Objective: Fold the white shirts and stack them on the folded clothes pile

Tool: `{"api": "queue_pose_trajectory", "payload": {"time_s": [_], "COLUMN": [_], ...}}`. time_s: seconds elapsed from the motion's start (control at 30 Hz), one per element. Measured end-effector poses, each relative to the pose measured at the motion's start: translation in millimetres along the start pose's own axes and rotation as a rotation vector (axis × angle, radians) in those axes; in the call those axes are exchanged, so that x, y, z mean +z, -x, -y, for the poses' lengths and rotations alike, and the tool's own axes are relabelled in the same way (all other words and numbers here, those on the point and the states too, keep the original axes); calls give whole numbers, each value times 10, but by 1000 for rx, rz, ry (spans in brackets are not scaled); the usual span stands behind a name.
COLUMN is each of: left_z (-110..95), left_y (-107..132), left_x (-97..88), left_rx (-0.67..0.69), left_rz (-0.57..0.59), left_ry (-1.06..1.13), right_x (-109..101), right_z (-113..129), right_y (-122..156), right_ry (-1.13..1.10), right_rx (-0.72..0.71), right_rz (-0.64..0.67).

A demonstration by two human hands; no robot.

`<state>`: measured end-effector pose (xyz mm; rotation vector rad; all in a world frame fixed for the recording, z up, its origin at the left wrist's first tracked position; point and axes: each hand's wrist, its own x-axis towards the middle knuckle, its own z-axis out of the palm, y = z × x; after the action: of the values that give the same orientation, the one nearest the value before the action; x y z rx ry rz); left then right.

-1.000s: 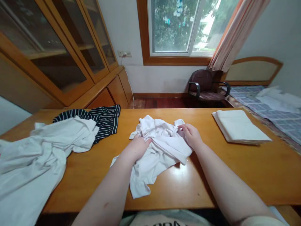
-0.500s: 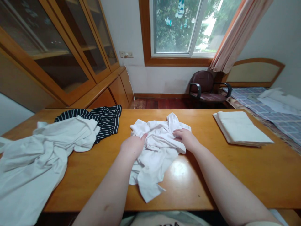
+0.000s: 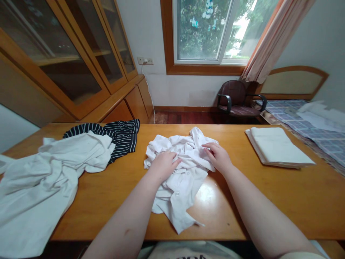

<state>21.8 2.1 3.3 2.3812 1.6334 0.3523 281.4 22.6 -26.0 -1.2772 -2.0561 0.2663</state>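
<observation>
A crumpled white shirt (image 3: pixel 185 183) with small buttons lies bunched on the wooden table in front of me. My left hand (image 3: pixel 164 164) rests on its left side, fingers laid over the folds and thumb apart. On the right side of the shirt, my right hand (image 3: pixel 217 156) touches the cloth with its fingers stretched and the thumb apart from them. The fingertips of both hands are partly lost among the folds. A pointed lower end of the shirt reaches toward the table's near edge.
To the left, a large white garment (image 3: pixel 37 187) partly covers a black garment with white stripes (image 3: pixel 125 135). A folded stack of white cloth (image 3: pixel 280 145) lies at the right of the table (image 3: pixel 113 205). Beyond stand a glass-door cabinet (image 3: pixel 88 90), a chair (image 3: pixel 234 97) and a bed (image 3: pixel 309 115).
My left hand has moved right and onto the shirt's folds, its thumb now spread. My right hand has shifted slightly right. The shirt's lower end has swung right, and buttons now show.
</observation>
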Motion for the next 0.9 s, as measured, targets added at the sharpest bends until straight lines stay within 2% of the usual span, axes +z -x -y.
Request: {"api": "queue_pose_trajectory", "payload": {"time_s": [0.1,0.17,0.23,0.3,0.37,0.43,0.53,0.63,0.8,0.9], "left_z": [-54,-94,-119,-110,-63,14,133,197,210,224], "left_y": [4,15,27,30,14,-21,-80,-108,-117,-137], "left_x": [-9,-27,-40,-30,15,93,231,315,291,251], "left_rx": [-11,72,187,275,287,238,132,69,33,-5], "left_rz": [46,91,147,129,31,-20,52,118,102,77], "left_ry": [123,294,465,574,571,450,225,128,78,82], "right_x": [-51,-23,32,89,132,162,190,183,52,11], "right_z": [139,193,206,183,137,82,3,-54,-88,-124], "right_y": [22,22,16,11,12,15,12,-4,-53,-79], "right_ry": [-109,-121,-120,-151,-222,-323,-453,-579,-767,-787], "right_rx": [-77,-149,-177,-132,-63,0,113,254,441,509], "right_rz": [234,345,385,382,336,265,155,9,-323,-437]}}
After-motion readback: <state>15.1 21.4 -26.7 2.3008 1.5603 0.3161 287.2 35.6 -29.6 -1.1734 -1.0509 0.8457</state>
